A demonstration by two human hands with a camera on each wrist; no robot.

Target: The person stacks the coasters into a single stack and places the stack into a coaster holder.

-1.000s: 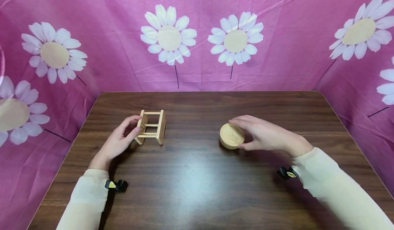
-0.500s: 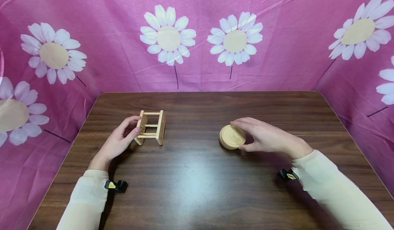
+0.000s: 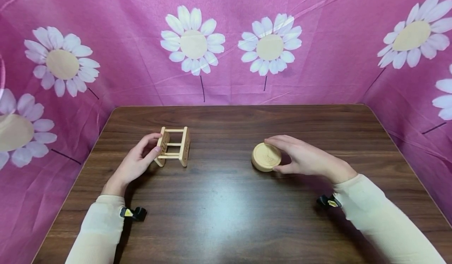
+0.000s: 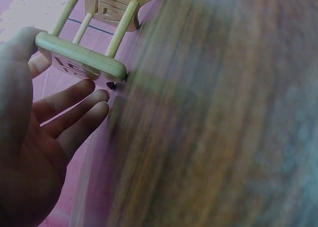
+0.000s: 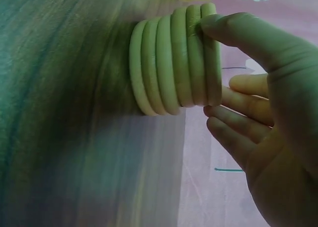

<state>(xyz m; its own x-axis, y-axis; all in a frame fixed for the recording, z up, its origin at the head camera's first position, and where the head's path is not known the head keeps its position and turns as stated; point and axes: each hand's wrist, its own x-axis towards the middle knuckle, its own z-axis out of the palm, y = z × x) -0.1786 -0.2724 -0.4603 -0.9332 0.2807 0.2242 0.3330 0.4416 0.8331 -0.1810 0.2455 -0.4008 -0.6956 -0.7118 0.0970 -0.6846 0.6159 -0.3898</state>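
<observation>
On the left of the table, my left hand pinches the near side panel of a small wooden rack between thumb and fingers. The rack has two cut-out side panels joined by thin round bars; its slots show in the left wrist view, where the other fingers spread below the panel. At right, my right hand grips the edge of the top disc of a stack of round wooden coasters. From the right wrist view, the thumb lies on the rim of the upper coasters, and the stack steps slightly sideways.
Both things stand on a dark wood-grain table. A pink cloth printed with white daisies hangs behind and on both sides. Each cream sleeve carries a small black wrist camera.
My right hand has shifted slightly toward me, and the upper coasters have moved a little on the stack. The left hand and the rack have stayed where they were.
</observation>
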